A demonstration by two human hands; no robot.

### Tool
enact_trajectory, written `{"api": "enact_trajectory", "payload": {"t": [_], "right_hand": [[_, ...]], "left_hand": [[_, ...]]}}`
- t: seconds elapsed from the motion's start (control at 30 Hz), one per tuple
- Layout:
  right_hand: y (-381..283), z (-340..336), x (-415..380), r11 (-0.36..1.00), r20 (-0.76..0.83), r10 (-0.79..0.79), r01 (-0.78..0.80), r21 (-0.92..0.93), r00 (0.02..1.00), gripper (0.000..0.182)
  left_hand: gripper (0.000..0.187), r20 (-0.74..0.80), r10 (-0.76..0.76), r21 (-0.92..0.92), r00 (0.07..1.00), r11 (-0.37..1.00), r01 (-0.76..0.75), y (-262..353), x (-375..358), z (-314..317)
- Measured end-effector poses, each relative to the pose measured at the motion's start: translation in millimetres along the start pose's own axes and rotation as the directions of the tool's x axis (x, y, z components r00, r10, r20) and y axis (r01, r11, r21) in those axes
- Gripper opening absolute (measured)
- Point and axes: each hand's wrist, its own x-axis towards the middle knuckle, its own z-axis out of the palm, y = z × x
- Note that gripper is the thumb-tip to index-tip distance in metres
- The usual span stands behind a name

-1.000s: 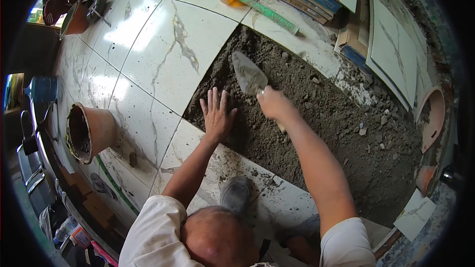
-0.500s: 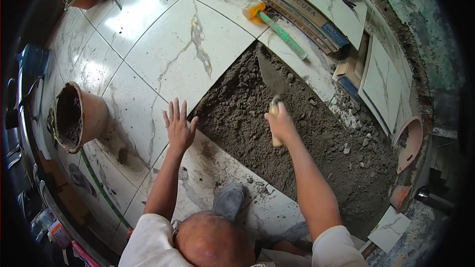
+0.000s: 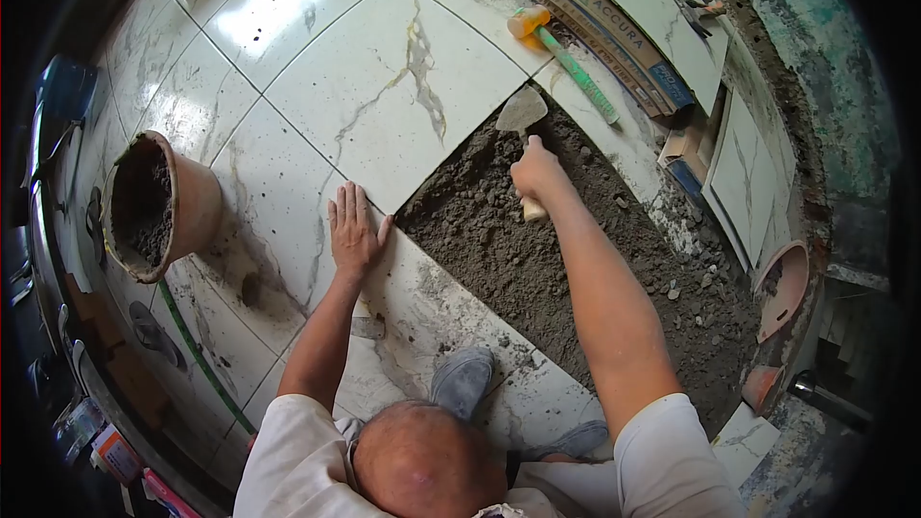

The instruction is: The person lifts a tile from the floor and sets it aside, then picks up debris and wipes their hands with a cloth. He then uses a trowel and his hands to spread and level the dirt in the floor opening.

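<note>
My right hand is closed round the wooden handle of a trowel. The trowel's blade is at the far corner of a bed of dark, crumbly mortar, close to the tile edges. Flat on a white marbled floor tile, my left hand rests with its fingers stretched out, beside the bed's left corner. A mallet with an orange head and a green handle lies on the tiles beyond the bed.
At left stands a bucket holding mortar. An ACCURA box bears tiles, with pincers on top. More tiles lean at right, near a broken pinkish container. A green strip crosses the floor at lower left.
My right hand has moved the trowel toward the bed's far corner, and the blade has turned its broad face up. My left hand still lies on the tiles. The view has shifted slightly.
</note>
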Motion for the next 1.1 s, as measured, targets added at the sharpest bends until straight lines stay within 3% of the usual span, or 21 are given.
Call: {"api": "enact_trajectory", "payload": {"t": [0.1, 0.3, 0.6, 0.67, 0.73, 0.77, 0.8, 0.83, 0.87, 0.9, 0.93, 1.0, 1.1], "right_hand": [[-12, 25, -44, 1.0, 0.021, -0.013, 0.014, -0.013, 1.0, 0.071], [-19, 95, -124, 0.994, 0.15, -0.11, 0.106, 0.038, 0.983, 0.056], [-1, 132, -193, 0.982, 0.326, -0.188, 0.183, 0.046, 0.927, 0.055], [12, 135, -191, 0.975, 0.281, -0.219, 0.2, 0.095, 0.934, 0.055], [22, 133, -189, 0.955, 0.098, -0.172, 0.142, 0.259, 0.98, 0.058], [22, 139, -181, 0.937, -0.07, -0.209, 0.22, 0.27, 0.975, 0.06], [24, 144, -176, 0.937, -0.069, -0.207, 0.218, 0.275, 0.976, 0.06], [22, 149, -168, 0.804, 0.011, -0.131, 0.1, 0.586, 0.991, 0.06], [14, 150, -166, 0.57, 0.11, -0.087, -0.041, 0.82, 0.99, 0.061], [8, 164, -159, 0.518, 0.049, -0.036, -0.023, 0.855, 0.998, 0.06], [2, 179, -154, 0.547, -0.019, -0.007, 0.02, 0.837, 1.0, 0.055], [5, 232, -120, 0.735, -0.121, -0.065, 0.13, 0.665, 0.99, 0.051], [-25, 231, -132, 0.763, -0.246, 0.012, 0.15, 0.629, 0.969, 0.048]], "left_hand": [[0.075, 0.004, 0.005, -0.016, 1.0, 1.0, -0.005, 1, 0, -3], [0.066, -0.007, 0.014, -0.045, 1.0, 0.999, -0.014, -3, 1, -1], [0.062, -0.019, 0.017, -0.057, 1.0, 0.998, -0.018, -2, -1, -2], [0.062, 0.005, -0.003, -0.065, 1.0, 0.998, 0.004, -1, 1, -3], [0.061, -0.002, -0.002, -0.067, 1.0, 0.998, 0.002, -2, 1, -1], [0.061, -0.005, -0.006, -0.058, 1.0, 0.998, 0.006, -1, 1, -1], [0.061, -0.009, -0.008, -0.049, 1.0, 0.999, 0.007, 0, 1, -2], [0.061, -0.011, -0.001, -0.045, 1.0, 0.999, 0.001, 1, 1, -3], [0.061, -0.012, -0.001, -0.051, 1.0, 0.999, 0.0, 1, 1, -5], [0.061, -0.015, -0.001, -0.058, 1.0, 0.998, 0.0, 1, 1, -6], [0.061, -0.018, 0.004, -0.055, 1.0, 0.999, -0.005, 1, 1, -5], [0.059, -0.033, 0.011, -0.055, 0.999, 0.998, -0.012, 0, 1, -4], [0.057, -0.046, 0.014, -0.051, 0.999, 0.999, -0.017, -1, 1, -1]]}}
